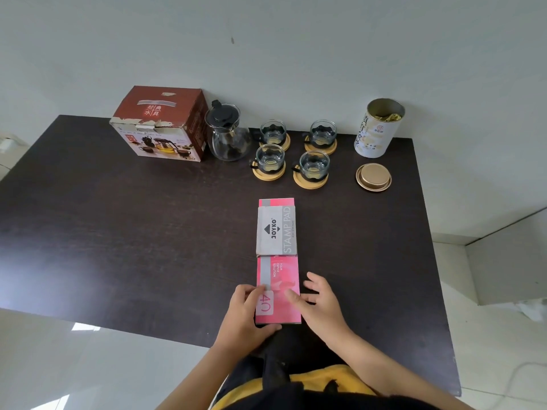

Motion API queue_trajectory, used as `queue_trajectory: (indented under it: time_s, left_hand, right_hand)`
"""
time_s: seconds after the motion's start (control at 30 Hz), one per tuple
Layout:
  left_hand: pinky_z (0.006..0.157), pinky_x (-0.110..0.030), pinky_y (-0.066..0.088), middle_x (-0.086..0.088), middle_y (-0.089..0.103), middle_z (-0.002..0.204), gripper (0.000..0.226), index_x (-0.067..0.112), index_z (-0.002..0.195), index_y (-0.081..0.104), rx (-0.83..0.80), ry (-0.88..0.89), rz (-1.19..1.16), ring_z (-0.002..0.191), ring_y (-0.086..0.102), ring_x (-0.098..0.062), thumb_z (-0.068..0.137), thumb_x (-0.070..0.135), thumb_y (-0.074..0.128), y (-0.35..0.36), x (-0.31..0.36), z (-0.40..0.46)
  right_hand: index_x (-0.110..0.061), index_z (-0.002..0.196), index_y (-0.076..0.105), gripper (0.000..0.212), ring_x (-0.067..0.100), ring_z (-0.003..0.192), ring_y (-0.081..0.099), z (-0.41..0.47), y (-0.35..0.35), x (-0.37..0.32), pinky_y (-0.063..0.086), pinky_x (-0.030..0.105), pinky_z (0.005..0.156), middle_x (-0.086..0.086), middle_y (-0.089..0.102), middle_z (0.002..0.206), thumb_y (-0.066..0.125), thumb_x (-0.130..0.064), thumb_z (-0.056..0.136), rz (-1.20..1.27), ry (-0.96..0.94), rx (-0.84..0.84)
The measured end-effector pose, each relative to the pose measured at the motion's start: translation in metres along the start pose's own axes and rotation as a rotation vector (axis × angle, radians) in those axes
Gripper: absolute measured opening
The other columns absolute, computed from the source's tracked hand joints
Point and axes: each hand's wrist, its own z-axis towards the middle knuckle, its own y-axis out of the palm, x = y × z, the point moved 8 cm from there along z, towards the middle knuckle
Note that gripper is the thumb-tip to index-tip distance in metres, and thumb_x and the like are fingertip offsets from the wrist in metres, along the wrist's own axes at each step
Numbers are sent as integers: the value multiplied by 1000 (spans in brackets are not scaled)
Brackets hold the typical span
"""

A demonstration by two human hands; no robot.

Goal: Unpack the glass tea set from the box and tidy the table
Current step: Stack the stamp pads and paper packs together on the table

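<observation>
A person's left hand (247, 310) grips the near left edge of a pink stamp pad box (277, 261) lying on a dark table (118, 232); the right hand (318, 300) rests its straight fingers on its right side. At the far edge stand a red box (161, 124), a glass teapot (228, 133) and four glass cups (296, 150) on coasters.
</observation>
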Motion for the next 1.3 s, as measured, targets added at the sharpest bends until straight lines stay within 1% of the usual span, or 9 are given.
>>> queue_trajectory:
  time_s: [0.17, 0.4, 0.5, 0.57, 0.73, 0.93, 1.07, 1.2, 1.3]
  left_hand:
    - [91, -13, 47, 10, 29, 128, 88, 21, 141, 35, -15, -38, -3, 122, 37, -7, 69, 51, 76, -2, 0, 1]
    - [98, -15, 41, 11, 26, 128, 109, 22, 148, 20, -45, -114, 21, 118, 34, -4, 62, 58, 77, -3, 3, 2]
    - [92, -8, 39, 13, 25, 129, 104, 23, 148, 19, -42, -113, 23, 115, 32, 0, 67, 62, 71, -6, 5, 2]
    - [88, -6, 39, 13, 25, 130, 97, 25, 149, 18, -54, -102, 24, 116, 32, 0, 72, 62, 66, -6, 7, 1]
    - [85, -2, 39, 13, 23, 129, 94, 25, 148, 19, -62, -85, 25, 117, 33, -1, 74, 62, 64, -7, 6, 0]
    - [86, -2, 39, 12, 24, 129, 97, 24, 147, 23, -52, -60, 29, 116, 34, -1, 71, 60, 70, -6, 5, 1]
    - [89, -7, 38, 11, 25, 129, 98, 22, 146, 26, -56, -40, 63, 117, 29, -1, 68, 61, 71, -4, 5, 2]
    - [85, -8, 39, 16, 30, 122, 99, 22, 139, 35, -45, -70, 32, 111, 36, 1, 61, 76, 64, -6, 4, 5]
    - [79, -13, 48, 18, 33, 119, 86, 20, 143, 31, 19, -158, -94, 106, 48, -3, 75, 58, 67, -13, 1, 13]
  right_hand:
    - [-17, 139, 41, 75, 10, 112, 52, 2, 2, 4, 43, 22, 87, 0, 54, 130, 73, -48, 77, -37, 63, 68]
    - [-17, 120, 55, 37, 5, 94, 61, 5, -6, -1, 47, 16, 71, -4, 64, 105, 66, -32, 88, 30, 79, 146]
    - [-11, 115, 59, 21, 14, 94, 67, 10, -9, 3, 55, 33, 85, 3, 68, 101, 54, -16, 95, 168, 144, 144]
    - [-13, 116, 58, 23, 17, 95, 68, 13, -7, 2, 55, 38, 89, 5, 69, 102, 44, -9, 98, 165, 161, 86]
    - [-22, 120, 58, 34, 7, 86, 64, 13, -3, -1, 51, 21, 74, -1, 68, 110, 39, -7, 97, -298, -15, -111]
    - [-18, 111, 62, 32, -5, 63, 59, 6, -11, 2, 43, 10, 61, -7, 72, 91, 40, -4, 93, -506, -111, -166]
    - [-24, 101, 61, 23, -1, 70, 64, 8, -15, 7, 48, 15, 63, -7, 71, 83, 45, -10, 94, -597, -110, -209]
    - [-24, 97, 63, 11, 4, 72, 61, 18, -23, -1, 49, 15, 66, -7, 66, 83, 54, -19, 93, -576, -140, -86]
    - [-20, 114, 60, 24, 3, 71, 58, 27, -22, -15, 44, 11, 65, -8, 63, 93, 61, -25, 90, -528, -186, 13]
